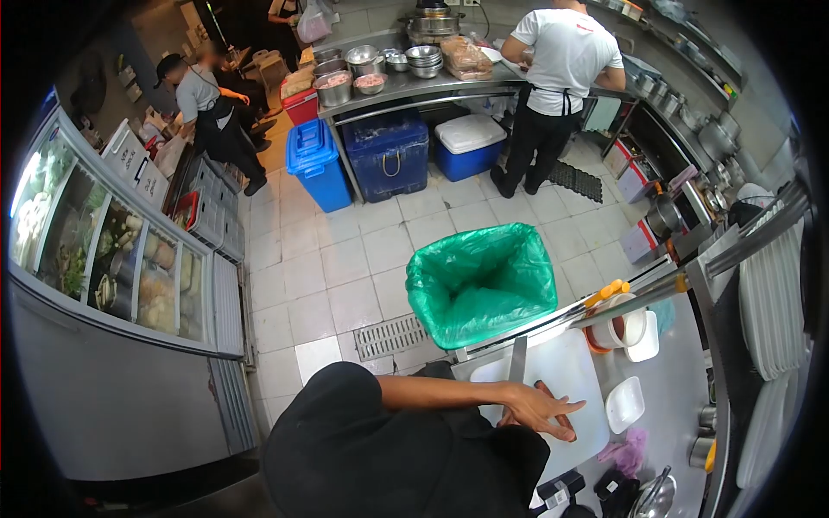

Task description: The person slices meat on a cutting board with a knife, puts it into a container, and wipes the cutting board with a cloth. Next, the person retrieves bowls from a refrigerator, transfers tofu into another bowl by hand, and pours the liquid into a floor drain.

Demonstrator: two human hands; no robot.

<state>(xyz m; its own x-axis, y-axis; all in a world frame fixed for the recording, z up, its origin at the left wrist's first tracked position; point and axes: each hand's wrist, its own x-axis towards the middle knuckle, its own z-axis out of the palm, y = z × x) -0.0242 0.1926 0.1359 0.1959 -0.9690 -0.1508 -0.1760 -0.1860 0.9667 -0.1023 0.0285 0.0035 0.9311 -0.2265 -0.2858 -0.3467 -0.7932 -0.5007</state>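
Should the brown sausage-like stick (566, 426) roll, the left grip (537, 410) splayed above could meet the steel blade (518, 361) alongside; right grip hidden.

Brown piece (566, 424): slim, rounded, sausage-like; lies slantwise on the white board (580, 367), right of centre in the lower half, upper end leaning left.
Its state: middle covered; from where I stand, cannot tell whether whole or cut.
Knife (518, 361): broad grey blade, directed toward the frame's top, left of the piece; lower part hidden.
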